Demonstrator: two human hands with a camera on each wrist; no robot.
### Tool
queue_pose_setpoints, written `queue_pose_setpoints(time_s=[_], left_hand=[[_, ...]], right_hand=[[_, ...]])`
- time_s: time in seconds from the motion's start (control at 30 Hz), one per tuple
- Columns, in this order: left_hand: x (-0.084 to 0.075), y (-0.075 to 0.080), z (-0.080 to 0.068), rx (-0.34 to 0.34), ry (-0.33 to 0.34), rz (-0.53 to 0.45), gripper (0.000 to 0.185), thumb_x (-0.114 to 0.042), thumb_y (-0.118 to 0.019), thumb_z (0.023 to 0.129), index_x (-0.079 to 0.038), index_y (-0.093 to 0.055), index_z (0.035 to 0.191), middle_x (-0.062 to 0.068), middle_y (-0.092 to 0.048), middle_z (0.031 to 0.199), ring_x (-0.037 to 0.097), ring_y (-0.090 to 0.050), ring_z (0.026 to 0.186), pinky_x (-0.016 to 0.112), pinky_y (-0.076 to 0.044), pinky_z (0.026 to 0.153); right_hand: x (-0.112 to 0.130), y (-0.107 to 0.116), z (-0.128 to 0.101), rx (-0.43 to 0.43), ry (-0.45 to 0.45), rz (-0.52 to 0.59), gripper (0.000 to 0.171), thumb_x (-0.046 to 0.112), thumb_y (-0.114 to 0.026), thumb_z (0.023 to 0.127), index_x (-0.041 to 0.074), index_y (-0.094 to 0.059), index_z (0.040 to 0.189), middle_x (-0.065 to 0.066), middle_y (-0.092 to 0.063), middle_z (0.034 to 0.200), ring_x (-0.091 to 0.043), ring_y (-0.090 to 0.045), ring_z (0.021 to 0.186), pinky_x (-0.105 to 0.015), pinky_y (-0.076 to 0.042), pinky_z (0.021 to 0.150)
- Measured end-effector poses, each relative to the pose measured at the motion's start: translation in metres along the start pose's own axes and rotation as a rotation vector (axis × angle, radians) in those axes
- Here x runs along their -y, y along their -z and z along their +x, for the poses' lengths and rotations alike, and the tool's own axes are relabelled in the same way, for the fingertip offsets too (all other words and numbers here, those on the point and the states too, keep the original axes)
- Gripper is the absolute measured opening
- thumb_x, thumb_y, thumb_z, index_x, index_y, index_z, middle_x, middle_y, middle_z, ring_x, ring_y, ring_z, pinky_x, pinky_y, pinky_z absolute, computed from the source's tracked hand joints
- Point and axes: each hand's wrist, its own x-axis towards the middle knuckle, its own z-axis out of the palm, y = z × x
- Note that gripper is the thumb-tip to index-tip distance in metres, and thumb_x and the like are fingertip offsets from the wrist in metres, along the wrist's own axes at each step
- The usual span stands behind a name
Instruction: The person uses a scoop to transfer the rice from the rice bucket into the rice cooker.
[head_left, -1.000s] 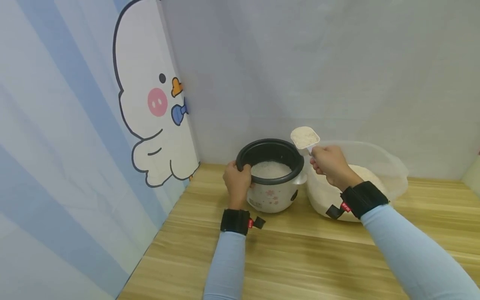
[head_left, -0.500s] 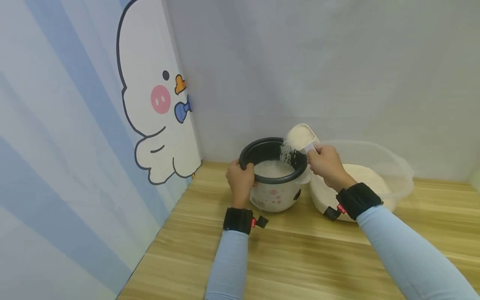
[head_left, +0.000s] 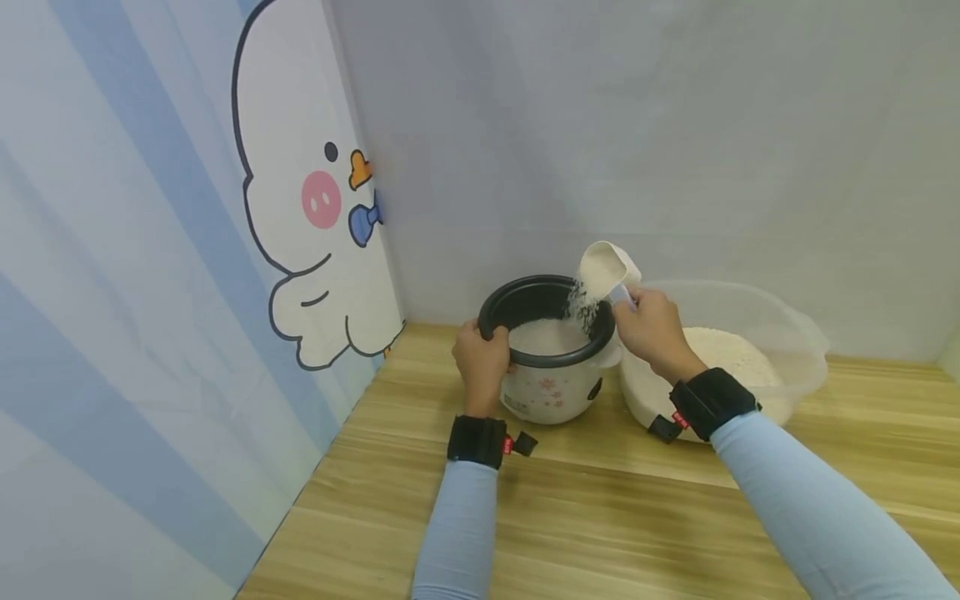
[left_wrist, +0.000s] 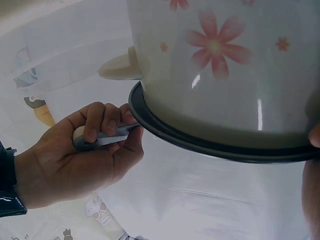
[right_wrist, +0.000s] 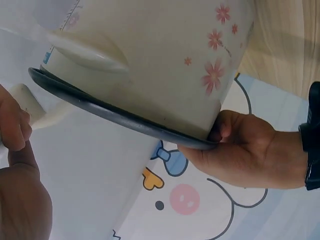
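Observation:
A small white rice cooker (head_left: 547, 392) with pink flowers and a black rim stands on the wooden table (head_left: 600, 517); rice (head_left: 543, 337) lies inside it. My left hand (head_left: 483, 333) grips the rim on its left side, also seen as the left hand (right_wrist: 245, 150) in the right wrist view. My right hand (head_left: 633, 304) pinches the handle of a white scoop (head_left: 602, 268), which is tilted over the pot's right edge with rice streaming down. In the left wrist view the right hand (left_wrist: 95, 145) curls round the scoop handle beside the cooker (left_wrist: 225, 75).
A clear plastic tub (head_left: 757, 304) heaped with rice stands right of the cooker, touching or nearly touching it. A grey wall runs behind both. A blue-striped panel with a cartoon duck (head_left: 315, 208) closes the left side. Bare table lies in front.
The scoop went from level and full beside the pot to tilted over its rim, and rice now pours out. My left hand has kept its hold on the rim.

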Motion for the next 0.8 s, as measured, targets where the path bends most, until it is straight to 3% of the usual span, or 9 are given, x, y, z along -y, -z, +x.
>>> queue_pose_setpoints(time_s=[0.1,0.3,0.43,0.8], left_hand=[[-0.001,0.0,0.0,-0.005,-0.004,0.006,0.039,-0.01,-0.055,0.08,0.005,-0.059,0.116,0.011,-0.065,0.073,0.018,-0.056,0.034,0.033,-0.049,0.032],[-0.003,0.0,-0.001,-0.002,-0.003,0.003,0.038,-0.01,-0.055,0.08,0.006,-0.059,0.114,0.012,-0.065,0.073,0.018,-0.056,0.035,0.032,-0.049,0.033],[-0.004,0.0,-0.002,-0.009,-0.008,0.009,0.039,-0.011,-0.056,0.08,0.006,-0.058,0.114,0.012,-0.065,0.074,0.017,-0.055,0.034,0.032,-0.049,0.032],[-0.004,0.001,-0.002,-0.021,-0.03,0.056,0.03,-0.012,-0.055,0.08,0.005,-0.062,0.104,0.009,-0.064,0.067,0.017,-0.055,0.033,0.03,-0.047,0.031]], right_hand=[[-0.003,-0.002,0.0,-0.023,0.057,-0.051,0.033,0.016,-0.037,0.094,-0.001,-0.059,0.111,-0.019,-0.06,0.091,-0.023,-0.047,0.059,-0.029,-0.039,0.045],[-0.009,-0.004,0.002,-0.072,0.176,-0.158,0.019,0.01,-0.037,0.092,0.002,-0.052,0.084,-0.011,-0.049,0.063,-0.018,-0.041,0.045,-0.028,-0.036,0.039],[-0.011,-0.006,0.002,-0.103,0.231,-0.209,0.016,0.008,-0.039,0.091,0.005,-0.046,0.076,-0.007,-0.042,0.06,-0.016,-0.037,0.043,-0.028,-0.034,0.038],[-0.018,-0.01,0.0,-0.089,0.33,-0.308,0.01,0.003,-0.042,0.086,0.007,-0.043,0.077,-0.003,-0.038,0.06,-0.017,-0.036,0.046,-0.027,-0.031,0.041]])
